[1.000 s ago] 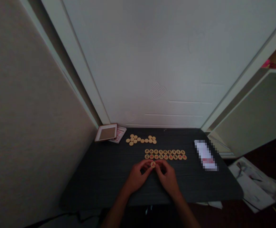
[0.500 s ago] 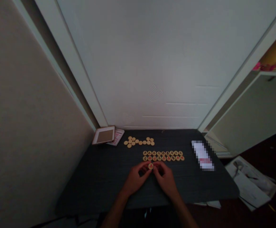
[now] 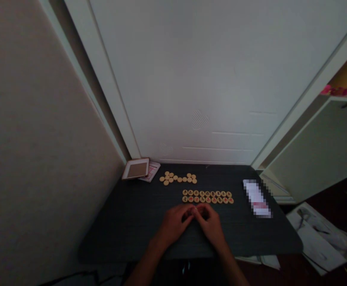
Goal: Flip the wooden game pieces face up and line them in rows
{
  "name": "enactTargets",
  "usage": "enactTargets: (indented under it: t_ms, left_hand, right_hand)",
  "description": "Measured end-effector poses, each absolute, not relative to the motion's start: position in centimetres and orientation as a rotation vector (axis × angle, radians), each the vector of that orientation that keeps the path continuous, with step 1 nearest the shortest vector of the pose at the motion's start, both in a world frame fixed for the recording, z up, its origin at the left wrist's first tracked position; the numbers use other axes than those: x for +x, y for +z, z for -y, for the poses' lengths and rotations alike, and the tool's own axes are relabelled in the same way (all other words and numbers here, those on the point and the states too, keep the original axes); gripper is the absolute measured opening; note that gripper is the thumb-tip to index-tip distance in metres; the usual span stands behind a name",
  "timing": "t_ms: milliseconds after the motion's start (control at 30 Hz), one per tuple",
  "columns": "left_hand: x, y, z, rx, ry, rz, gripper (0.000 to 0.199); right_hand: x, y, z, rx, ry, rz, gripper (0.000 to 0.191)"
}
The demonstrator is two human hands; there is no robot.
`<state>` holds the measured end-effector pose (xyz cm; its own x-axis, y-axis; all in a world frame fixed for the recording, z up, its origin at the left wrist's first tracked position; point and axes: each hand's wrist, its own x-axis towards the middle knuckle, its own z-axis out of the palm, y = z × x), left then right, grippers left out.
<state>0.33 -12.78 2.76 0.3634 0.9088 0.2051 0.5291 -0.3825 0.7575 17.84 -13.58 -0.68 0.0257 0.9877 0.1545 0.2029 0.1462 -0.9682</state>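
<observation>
My left hand (image 3: 175, 220) and my right hand (image 3: 212, 224) meet over the near middle of the dark table (image 3: 125, 226). Their thumbs and fingertips are pinched together around a round wooden Chinese chess piece, now almost wholly covered by the fingers. Just beyond my fingertips lie two neat rows of lettered pieces: the back row (image 3: 207, 194) has dark characters, while the front row (image 3: 208, 200) mixes red and dark ones. Farther back, a loose cluster of pieces (image 3: 171, 180) shows plain faces without visible characters.
At the back left corner, a shallow tray (image 3: 128, 172) rests on a pink-and-white printed flat item (image 3: 153, 171). A blurred-out white and dark object (image 3: 256, 198) lies on the right. A white door panel (image 3: 173, 79) rises behind the table; a white box (image 3: 319, 238) sits below, at right.
The red-lettered piece that showed between my fingertips is now covered by them. My hands stay together at nearly the same place before the rows. The whole view has shifted slightly.
</observation>
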Motion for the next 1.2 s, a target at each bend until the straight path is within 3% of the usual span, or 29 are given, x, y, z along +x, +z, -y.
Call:
enactTargets:
  t_ms: [1200]
  left_hand:
    - [0.7,-0.1,13.0,1.751,1.022,-1.245,0.021]
  right_hand:
    - [17.3,-1.2,13.4,-1.320,0.915,1.451,0.027]
